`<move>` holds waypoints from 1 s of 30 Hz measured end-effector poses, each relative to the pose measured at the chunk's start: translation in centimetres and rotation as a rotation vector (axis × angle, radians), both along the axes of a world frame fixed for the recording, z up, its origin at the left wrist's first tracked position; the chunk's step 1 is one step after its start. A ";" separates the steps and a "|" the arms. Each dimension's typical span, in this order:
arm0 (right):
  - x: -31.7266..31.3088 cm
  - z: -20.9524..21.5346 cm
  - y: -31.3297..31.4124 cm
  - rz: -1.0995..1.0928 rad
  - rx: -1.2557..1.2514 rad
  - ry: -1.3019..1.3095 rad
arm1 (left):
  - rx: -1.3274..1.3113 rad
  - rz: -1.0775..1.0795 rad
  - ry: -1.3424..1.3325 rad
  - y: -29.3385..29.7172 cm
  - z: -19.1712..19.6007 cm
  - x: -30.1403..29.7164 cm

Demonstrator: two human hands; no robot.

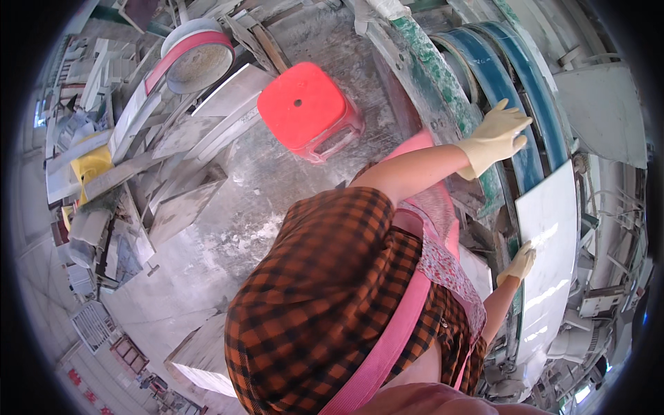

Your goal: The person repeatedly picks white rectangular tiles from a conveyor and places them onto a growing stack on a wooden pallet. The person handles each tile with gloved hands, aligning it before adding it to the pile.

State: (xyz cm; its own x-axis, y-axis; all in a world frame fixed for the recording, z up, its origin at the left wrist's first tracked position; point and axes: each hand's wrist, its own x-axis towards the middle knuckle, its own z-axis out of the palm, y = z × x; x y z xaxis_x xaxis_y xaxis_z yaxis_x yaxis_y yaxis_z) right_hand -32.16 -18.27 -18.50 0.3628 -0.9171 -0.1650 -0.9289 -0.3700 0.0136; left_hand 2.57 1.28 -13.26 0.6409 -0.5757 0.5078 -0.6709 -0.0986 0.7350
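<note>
My left hand (496, 140), in a cream rubber glove, reaches over a blue conveyor belt (492, 63). Its fingers are spread and hold nothing. Lower in the view, my right hand (520, 263), gloved alike, is closed on the near edge of a glossy white slab (546, 238); part of its grip is hidden. The slab lies lengthwise along the machine, its upper end meeting the blue belts. A second blue belt (531, 90) runs beside the first, farther from my body.
A green, worn machine frame (443, 79) borders the belts. Behind me stands a red plastic stool (302, 107) on the dusty floor (256, 207). Stone offcuts (183, 207), a round pink-rimmed drum (199, 66) and a yellow object (92, 164) crowd the left side.
</note>
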 end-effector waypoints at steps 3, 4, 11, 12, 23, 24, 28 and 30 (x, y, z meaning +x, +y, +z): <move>1.2 2.4 2.0 -0.173 0.204 -0.118 | 0.159 -0.001 -0.105 -2.9 0.0 2.0; 1.6 3.4 2.7 -0.229 0.261 -0.167 | 0.190 0.021 -0.162 -3.9 -0.2 2.1; 4.7 6.5 3.6 -0.321 0.426 -0.069 | 0.408 -0.058 -0.217 -6.5 -4.4 0.6; 5.0 6.7 3.5 -0.306 0.424 -0.112 | 0.488 -0.092 -0.227 -6.4 -4.7 0.5; 9.2 11.2 6.5 -0.406 0.471 -0.160 | 0.370 -0.095 -0.511 -6.0 -3.5 0.9; 9.4 11.2 6.5 -0.393 0.462 -0.140 | 0.358 -0.099 -0.514 -6.0 -3.5 0.9; 9.1 11.0 6.5 -0.349 0.465 -0.144 | 0.347 -0.135 -0.474 -6.0 -3.7 0.9; 9.0 11.0 6.4 -0.344 0.478 -0.157 | 0.336 -0.130 -0.486 -6.1 -3.8 0.9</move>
State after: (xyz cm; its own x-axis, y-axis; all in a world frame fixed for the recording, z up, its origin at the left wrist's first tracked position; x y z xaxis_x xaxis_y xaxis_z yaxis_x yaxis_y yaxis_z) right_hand -23.19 -11.83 -7.51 0.1121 -0.8235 -0.5562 -0.9738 0.0205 -0.2266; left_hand 3.50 -4.85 -17.06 0.2946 -0.8132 0.5019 -0.9442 -0.1667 0.2841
